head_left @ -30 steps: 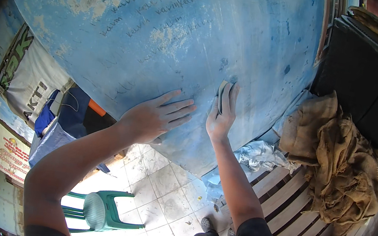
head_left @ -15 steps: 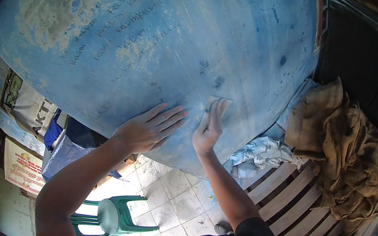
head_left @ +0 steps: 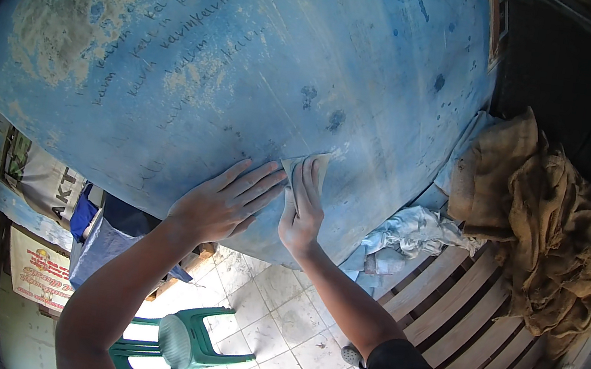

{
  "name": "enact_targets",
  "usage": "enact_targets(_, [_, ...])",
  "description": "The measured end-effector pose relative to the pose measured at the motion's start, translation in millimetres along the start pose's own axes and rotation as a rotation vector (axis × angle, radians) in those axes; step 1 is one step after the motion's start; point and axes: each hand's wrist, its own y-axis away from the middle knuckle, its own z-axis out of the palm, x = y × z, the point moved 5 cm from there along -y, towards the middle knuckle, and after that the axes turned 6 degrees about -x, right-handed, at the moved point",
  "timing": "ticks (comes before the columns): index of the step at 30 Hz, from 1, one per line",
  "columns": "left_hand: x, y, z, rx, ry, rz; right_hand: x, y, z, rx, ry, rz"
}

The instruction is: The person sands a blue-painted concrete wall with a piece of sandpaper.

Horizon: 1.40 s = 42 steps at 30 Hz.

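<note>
A blue painted wall (head_left: 261, 104), worn to grey in patches and marked with dark handwriting, fills the upper view. My left hand (head_left: 221, 200) lies flat against its lower part, fingers stretched out and holding nothing. Close beside it, my right hand (head_left: 304, 204) presses a folded piece of sandpaper (head_left: 320, 169) to the paint, fingers together over it. The sheet's corners show on both sides of the fingers, close to my left fingertips. Pale scuffing shows on the paint just above the sheet.
A brown burlap cloth (head_left: 539, 226) is heaped on a slatted wooden bench (head_left: 444, 311) at right, near crumpled pale plastic (head_left: 409, 234). A green plastic chair (head_left: 194, 340) stands on the tiled floor (head_left: 278, 307). Banners (head_left: 35, 261) and blue fabric (head_left: 101, 248) hang at left.
My right hand has moved left with the sandpaper, closer to my left hand. My left hand stays flat on the wall. The whole view has shifted slightly.
</note>
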Motion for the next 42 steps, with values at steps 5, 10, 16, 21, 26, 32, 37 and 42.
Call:
enact_targets(5, [4, -1, -2, 0.006, -0.071, 0.018, 52, -8, -21, 0.090, -0.070, 0.195])
enact_targets(10, [2, 3, 0, 0.002, -0.113, 0.020, 17, -11, 1, 0.109, 0.066, 0.105])
enact_targets(16, [0, -1, -2, 0.018, -0.167, 0.022, 69, -15, -29, 0.146, 0.128, 0.099])
enact_targets(21, [1, 2, 2, -0.033, -0.162, 0.029, 45, -17, -12, 0.177, 0.065, 0.216])
enact_targets(26, [2, 2, -2, -0.006, -0.149, 0.011, 31, 4, -13, -0.186, 0.100, -0.181])
enact_targets(32, [4, -4, -2, 0.002, -0.126, 0.028, 59, -31, -20, 0.136, 0.073, 0.142])
enact_targets(37, [2, 2, -3, -0.005, -0.139, 0.023, 51, -12, -24, -0.308, 0.171, -0.392])
enact_targets(42, [4, -6, -1, 0.002, -0.147, 0.032, 99, -56, -62, 0.022, 0.132, -0.024])
